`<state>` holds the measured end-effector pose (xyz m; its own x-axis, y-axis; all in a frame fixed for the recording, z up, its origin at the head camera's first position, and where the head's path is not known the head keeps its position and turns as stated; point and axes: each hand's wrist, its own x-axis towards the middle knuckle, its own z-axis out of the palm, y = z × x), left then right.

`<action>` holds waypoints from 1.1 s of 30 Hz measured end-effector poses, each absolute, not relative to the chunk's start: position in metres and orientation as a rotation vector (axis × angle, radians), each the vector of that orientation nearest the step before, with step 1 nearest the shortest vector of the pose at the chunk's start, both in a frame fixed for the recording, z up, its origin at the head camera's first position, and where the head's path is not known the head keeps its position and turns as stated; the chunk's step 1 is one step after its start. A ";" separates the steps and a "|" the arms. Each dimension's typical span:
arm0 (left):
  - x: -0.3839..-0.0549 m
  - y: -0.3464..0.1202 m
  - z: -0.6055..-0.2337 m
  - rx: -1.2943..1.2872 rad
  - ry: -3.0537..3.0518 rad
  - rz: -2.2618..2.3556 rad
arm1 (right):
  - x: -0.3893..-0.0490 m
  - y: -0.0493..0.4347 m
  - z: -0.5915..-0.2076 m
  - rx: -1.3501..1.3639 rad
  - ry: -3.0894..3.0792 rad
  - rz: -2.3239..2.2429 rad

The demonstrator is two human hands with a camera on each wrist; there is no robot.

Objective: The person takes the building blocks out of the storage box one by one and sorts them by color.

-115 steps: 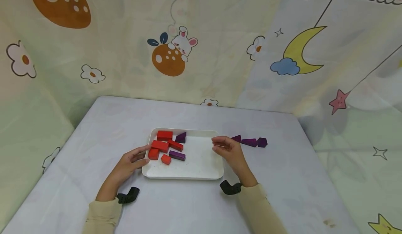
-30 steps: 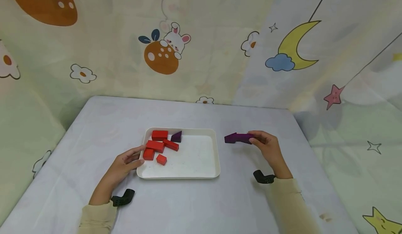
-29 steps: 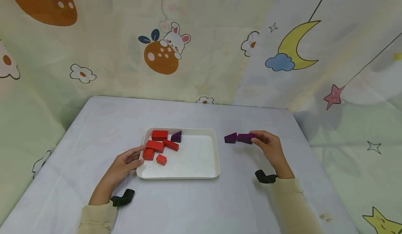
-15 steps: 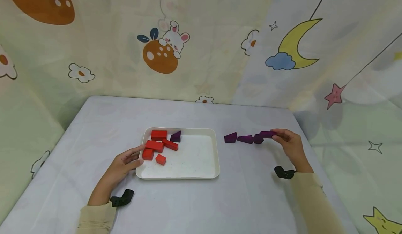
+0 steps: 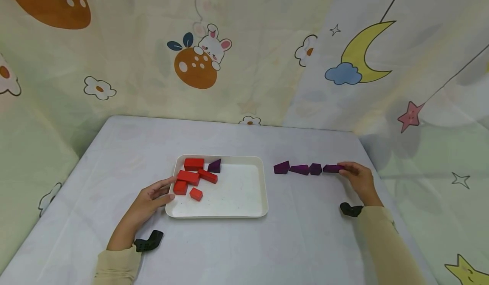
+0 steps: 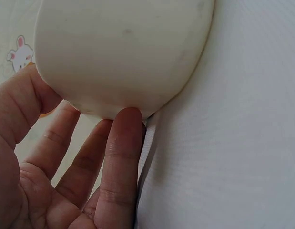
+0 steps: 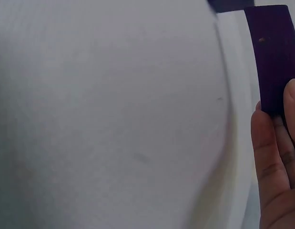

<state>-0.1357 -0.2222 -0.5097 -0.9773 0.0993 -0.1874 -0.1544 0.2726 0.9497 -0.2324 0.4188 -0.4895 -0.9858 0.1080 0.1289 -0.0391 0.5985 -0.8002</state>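
In the head view my right hand pinches the right end of a long purple block, low over the cloth at the right end of a row of purple blocks. The right wrist view shows the thumb on one side of this purple block and fingers on the other. Left of it lie a six-sided purple block, a tapered purple block and a four-sided purple block. My left hand rests with extended fingers against the left end of the white tray. Fingertips touch the tray wall in the left wrist view.
Several red blocks lie in the tray's left part, with one purple wedge beside them. A white cloth covers the table. A printed curtain hangs behind its far edge. Each wrist carries a black camera mount.
My right hand went from the tray to the row's right end with the long purple block, lowering it in line. That block has left the tray. The left hand has stayed at the tray.
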 end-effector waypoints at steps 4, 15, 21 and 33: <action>-0.135 -0.223 -0.509 -0.034 2.326 1.789 | -0.234 0.417 -0.492 -0.132 -2.711 1.279; -0.134 -0.224 -0.509 -0.041 2.319 1.808 | -0.236 0.412 -0.490 -0.118 -2.795 1.239; -0.135 -0.224 -0.509 -0.057 2.332 1.782 | -0.234 0.405 -0.475 -0.137 -2.841 1.178; -0.137 -0.222 -0.512 -0.082 2.339 1.754 | -0.223 0.335 -0.441 0.115 -2.642 1.372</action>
